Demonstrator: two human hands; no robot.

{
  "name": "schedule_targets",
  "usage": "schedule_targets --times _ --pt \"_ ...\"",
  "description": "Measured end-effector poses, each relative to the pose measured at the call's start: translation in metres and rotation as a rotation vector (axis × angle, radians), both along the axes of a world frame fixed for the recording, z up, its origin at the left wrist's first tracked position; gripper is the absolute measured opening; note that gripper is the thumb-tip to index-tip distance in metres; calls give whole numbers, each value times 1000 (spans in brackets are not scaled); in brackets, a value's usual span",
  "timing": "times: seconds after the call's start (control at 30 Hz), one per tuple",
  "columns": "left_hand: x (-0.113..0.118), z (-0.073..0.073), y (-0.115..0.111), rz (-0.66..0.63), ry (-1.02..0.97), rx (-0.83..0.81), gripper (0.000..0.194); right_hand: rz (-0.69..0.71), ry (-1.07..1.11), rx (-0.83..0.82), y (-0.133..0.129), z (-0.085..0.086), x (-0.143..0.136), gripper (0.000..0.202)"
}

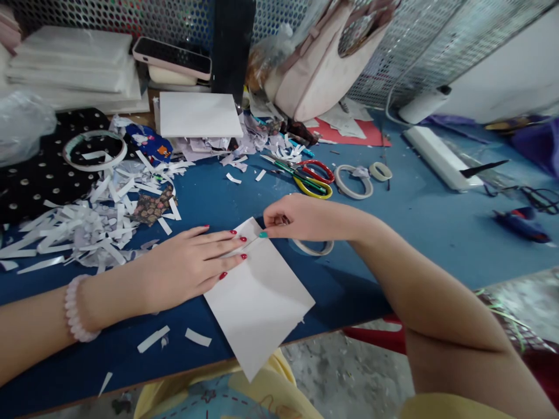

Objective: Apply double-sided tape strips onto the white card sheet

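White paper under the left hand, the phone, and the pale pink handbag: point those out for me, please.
White paper (pixel 261 299): head view, on the middle of its bare face.
Phone (pixel 173 57): head view, on its dark screen.
Pale pink handbag (pixel 313 73): head view, on its side.

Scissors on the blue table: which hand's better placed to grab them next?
Likely right: the right hand is nearer the scissors, though one fingertip is at the white sheet. The left hand lies flat across that sheet, farther off.

White card (pixel 262 308) partly hidden beneath the left hand (pixel 192 269)
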State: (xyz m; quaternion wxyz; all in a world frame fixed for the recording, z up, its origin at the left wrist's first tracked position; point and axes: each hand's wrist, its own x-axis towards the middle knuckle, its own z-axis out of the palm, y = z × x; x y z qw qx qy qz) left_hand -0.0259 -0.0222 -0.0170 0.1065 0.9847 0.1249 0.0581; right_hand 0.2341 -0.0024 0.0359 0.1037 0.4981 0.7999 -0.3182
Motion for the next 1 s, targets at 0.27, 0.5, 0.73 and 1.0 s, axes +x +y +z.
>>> schedule_targets --times 0.27,0.5,0.73,1.0 --pt "-1 0 0 -6 -17 9 42 -22 -28 -8 -1 0 -1 24" --pt "-1 -1 0 -2 -11 0 42 -10 -23 15 -1 0 -2 24" --pt "0 0 -2 0 -19 -3 42 -26 -78 38 -4 0 -6 23" --pt "0 7 -3 -15 -2 33 38 -51 -236 223 -11 -9 -14 38"
